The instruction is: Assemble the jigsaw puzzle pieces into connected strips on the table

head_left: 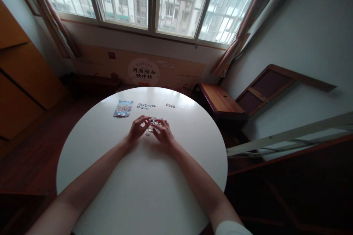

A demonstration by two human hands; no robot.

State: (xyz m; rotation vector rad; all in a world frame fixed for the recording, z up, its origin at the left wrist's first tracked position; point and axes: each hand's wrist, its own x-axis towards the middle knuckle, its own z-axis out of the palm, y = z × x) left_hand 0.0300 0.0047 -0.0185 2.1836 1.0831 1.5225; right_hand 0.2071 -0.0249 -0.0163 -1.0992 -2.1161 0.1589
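Both hands meet over a small pile of loose jigsaw puzzle pieces (150, 129) near the middle of the round white table. The thumb and forefinger of my left hand (136, 127) close in a pinch on the pile's left side, at a small dark-and-blue jigsaw puzzle piece (152, 120). From the right, my right hand (164, 131) has its fingers bent toward the same piece, with fingertips pressed in close. Fingers partly hide the pile, and the exact grip is small in view. Some pieces lie white side up.
Beyond the hands, several puzzle pieces lie in rows (145, 106), with another short row (170, 105) to their right. A colourful picture sheet or packet (123, 108) lies at left. The round table (91, 147) stands before a barred window; a wooden stool or bench (220, 97) is at right.
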